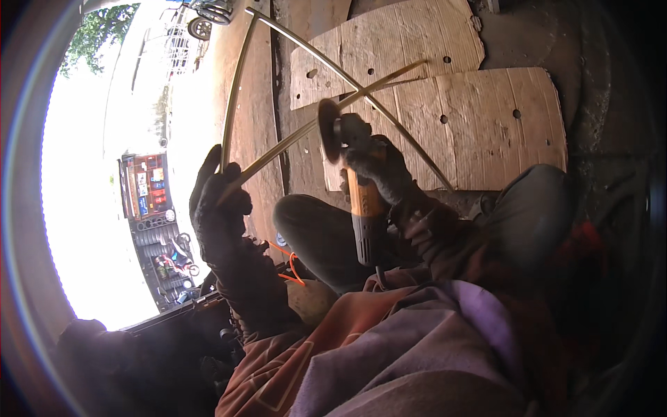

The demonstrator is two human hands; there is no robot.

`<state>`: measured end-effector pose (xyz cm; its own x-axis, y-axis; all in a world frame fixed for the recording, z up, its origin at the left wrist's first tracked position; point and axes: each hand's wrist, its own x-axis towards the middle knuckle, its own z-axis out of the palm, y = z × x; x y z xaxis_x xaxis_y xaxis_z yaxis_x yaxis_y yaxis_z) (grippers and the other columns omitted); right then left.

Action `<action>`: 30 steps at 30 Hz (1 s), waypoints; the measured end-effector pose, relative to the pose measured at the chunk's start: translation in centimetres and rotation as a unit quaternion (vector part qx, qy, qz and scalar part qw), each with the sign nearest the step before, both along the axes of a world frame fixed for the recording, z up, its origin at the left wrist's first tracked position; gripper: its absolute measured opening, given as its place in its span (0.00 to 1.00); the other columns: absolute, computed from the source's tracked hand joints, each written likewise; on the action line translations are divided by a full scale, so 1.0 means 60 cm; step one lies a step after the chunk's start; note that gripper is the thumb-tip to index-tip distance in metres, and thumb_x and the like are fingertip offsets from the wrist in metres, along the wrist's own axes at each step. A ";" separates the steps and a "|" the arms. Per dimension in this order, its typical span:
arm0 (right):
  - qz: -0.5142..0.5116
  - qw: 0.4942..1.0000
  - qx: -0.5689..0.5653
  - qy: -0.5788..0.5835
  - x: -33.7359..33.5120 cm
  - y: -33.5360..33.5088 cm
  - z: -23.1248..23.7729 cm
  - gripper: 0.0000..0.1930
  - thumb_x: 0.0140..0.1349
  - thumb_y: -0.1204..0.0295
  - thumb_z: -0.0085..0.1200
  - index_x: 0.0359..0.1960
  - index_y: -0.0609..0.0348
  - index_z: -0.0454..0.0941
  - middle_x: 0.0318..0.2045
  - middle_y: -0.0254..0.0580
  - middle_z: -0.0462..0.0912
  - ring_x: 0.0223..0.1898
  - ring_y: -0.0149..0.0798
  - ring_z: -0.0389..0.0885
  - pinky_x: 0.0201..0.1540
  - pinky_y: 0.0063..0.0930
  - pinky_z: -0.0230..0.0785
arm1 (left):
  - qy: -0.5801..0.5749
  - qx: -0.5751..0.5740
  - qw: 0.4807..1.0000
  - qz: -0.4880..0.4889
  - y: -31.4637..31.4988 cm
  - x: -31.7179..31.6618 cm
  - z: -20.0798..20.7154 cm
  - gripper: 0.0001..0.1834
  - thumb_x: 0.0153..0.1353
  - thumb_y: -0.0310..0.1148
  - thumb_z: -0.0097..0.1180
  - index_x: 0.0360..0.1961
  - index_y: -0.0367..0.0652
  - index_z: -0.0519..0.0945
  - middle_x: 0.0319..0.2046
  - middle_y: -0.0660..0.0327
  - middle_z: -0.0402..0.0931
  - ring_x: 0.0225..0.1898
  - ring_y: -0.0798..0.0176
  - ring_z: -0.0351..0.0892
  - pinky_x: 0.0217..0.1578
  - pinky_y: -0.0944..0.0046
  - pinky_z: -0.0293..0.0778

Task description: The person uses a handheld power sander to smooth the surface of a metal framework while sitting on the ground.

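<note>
Two hands at work above a brown floor. Pinches, with the left hand, the near end of a long, thin, gold-toned metal strip. Grips, with the right hand, a yellow-and-grey angle grinder, fingers wrapped just below its head. Holds the round brown disc upright across the strip's middle; cannot tell whether touching. Beyond, a slim metal frame with a sharp corner: one leg down to the left hand, the other across the strip and as far as the lower edge of the nearer tan cardboard sheet with round holes. Far end of the strip over the farther tan cardboard sheet, near its lower edge. By the left forearm, a loop of bright orange cord. From the grinder's lower end, a grey cable.
</note>
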<state>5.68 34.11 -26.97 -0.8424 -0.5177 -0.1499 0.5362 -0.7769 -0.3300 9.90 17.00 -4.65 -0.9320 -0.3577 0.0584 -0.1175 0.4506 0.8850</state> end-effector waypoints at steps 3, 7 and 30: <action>0.073 0.995 -0.039 -0.051 -0.014 0.011 -0.015 0.13 0.56 0.70 0.65 0.41 0.59 0.76 0.29 0.41 0.82 0.31 0.33 0.83 0.35 0.29 0.78 | -0.004 0.002 1.000 0.018 -0.005 -0.002 0.004 0.35 0.67 0.43 0.50 0.64 0.22 0.62 0.35 0.52 0.77 0.20 0.68 0.73 0.21 0.71 0.69; -0.037 0.998 0.037 0.047 0.031 -0.009 0.064 0.12 0.54 0.71 0.69 0.34 0.62 0.78 0.26 0.34 0.80 0.29 0.27 0.80 0.32 0.24 0.75 | -0.006 0.035 0.999 0.013 -0.017 -0.021 -0.021 0.29 0.67 0.36 0.51 0.65 0.29 0.64 0.36 0.55 0.77 0.18 0.74 0.66 0.18 0.71 0.65; 0.057 0.996 -0.064 -0.011 -0.015 0.032 0.007 0.14 0.57 0.68 0.64 0.40 0.61 0.75 0.28 0.40 0.80 0.29 0.33 0.82 0.34 0.28 0.77 | -0.002 -0.063 0.997 -0.043 -0.021 0.012 -0.010 0.27 0.69 0.37 0.46 0.59 0.22 0.69 0.32 0.55 0.78 0.20 0.69 0.73 0.23 0.71 0.70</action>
<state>4.80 36.01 -26.52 -0.7748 -0.6252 -0.0941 0.6286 -0.7458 -0.2206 10.59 15.73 -5.23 -0.9591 -0.2670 0.0939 -0.0774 0.5665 0.8204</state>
